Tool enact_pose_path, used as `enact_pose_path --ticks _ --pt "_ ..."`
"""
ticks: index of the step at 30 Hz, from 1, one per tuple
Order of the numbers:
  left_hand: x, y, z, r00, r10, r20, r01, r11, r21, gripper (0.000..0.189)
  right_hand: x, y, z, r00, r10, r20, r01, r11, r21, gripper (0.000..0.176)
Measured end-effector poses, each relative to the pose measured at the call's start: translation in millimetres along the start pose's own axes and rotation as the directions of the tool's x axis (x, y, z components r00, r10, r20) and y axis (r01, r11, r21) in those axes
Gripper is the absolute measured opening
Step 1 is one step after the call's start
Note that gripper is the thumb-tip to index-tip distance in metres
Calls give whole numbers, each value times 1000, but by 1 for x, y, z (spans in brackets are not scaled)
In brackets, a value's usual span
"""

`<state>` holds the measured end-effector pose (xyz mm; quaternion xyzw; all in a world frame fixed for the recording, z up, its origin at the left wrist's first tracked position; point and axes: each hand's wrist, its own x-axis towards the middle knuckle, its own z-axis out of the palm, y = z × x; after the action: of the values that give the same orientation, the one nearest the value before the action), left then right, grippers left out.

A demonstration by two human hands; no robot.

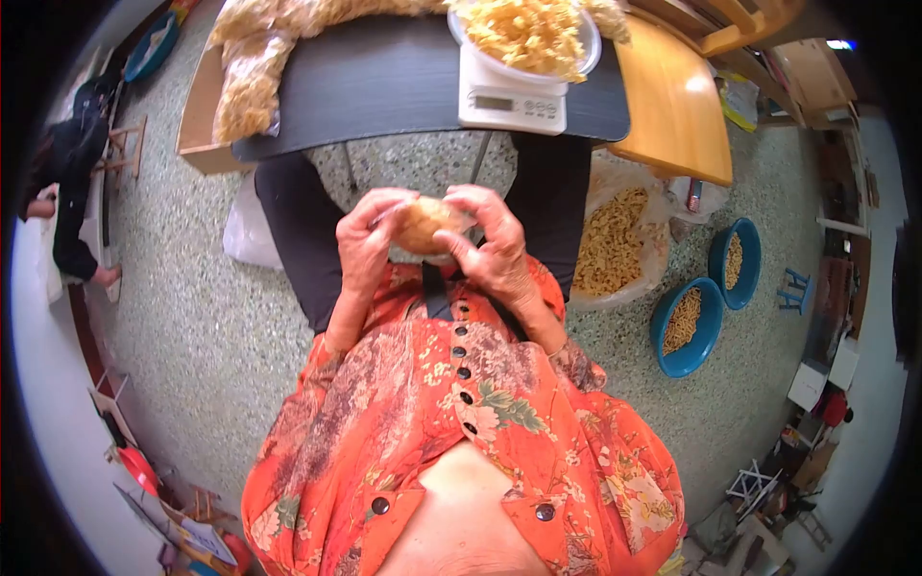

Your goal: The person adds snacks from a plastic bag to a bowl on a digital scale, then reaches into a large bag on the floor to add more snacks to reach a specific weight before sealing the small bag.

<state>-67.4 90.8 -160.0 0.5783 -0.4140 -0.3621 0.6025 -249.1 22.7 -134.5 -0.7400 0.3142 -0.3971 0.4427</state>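
Observation:
Over my lap, both hands hold a small clear plastic bag [420, 227] filled with something golden-brown; its exact contents are hard to make out. My left hand [367, 235] is closed on the bag's left side, its thumb pressing on the front. On the opposite side, the fingers and thumb of my right hand [496, 240] pinch the bag. Beyond them, a white digital scale [512, 104] stands on the dark table [384, 82]. A clear plastic bowl [593, 48] heaped with yellowish crisp pieces [523, 34] rests on the scale.
Filled bags [252, 86] line the table's left and far sides. On the floor to the right are a large open bag of pieces [612, 240] and two blue basins [706, 352] with food inside. A wooden bench [677, 106] adjoins the table. Another person [77, 182] is at far left.

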Motion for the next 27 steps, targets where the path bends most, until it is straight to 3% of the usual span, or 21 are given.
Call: enact_pose_path --ticks 3,6,9,12,14,15,17,19,21,22,25,27 --pt "6 3 2 999 25 -23 -25 999 -26 12 9 9 3 992 -114 -48 110 990 -85 37" --pt "5 2 2 998 21 -64 -29 991 -128 12 13 5 2 985 -170 7 168 966 -196 26" --pt "0 5 -1 997 29 -73 -34 997 -66 12 20 3 5 968 -226 107 249 911 -328 18" --pt "-6 3 -4 998 31 -61 -36 996 -83 11 21 7 4 954 -175 242 250 912 -325 21" --pt "-8 6 -3 998 -26 -48 17 985 -169 13 23 3 2 973 -39 225 65 992 -106 30" --pt "-8 7 -3 998 -20 -62 10 985 -170 13 24 1 4 970 -49 236 75 992 -103 30" --pt "-8 12 -2 997 44 -63 -49 996 -75 14 26 -7 9 968 117 222 -118 993 -11 42" --pt "-8 16 -1 995 47 -90 -51 997 -52 15 26 4 11 957 69 283 -68 998 -14 47" --pt "-6 13 -2 985 153 -79 -149 988 52 16 28 -4 14 929 142 341 -136 990 -43 45" --pt "-5 16 -2 984 151 -94 -147 988 45 19 31 -12 15 943 72 324 -34 992 -119 40" --pt "-3 25 -2 975 195 -111 -190 980 50 22 38 -30 12 944 93 316 -55 990 -129 35" --pt "-3 25 -4 975 196 -100 -192 980 47 23 41 -29 14 951 31 308 17 988 -151 28"
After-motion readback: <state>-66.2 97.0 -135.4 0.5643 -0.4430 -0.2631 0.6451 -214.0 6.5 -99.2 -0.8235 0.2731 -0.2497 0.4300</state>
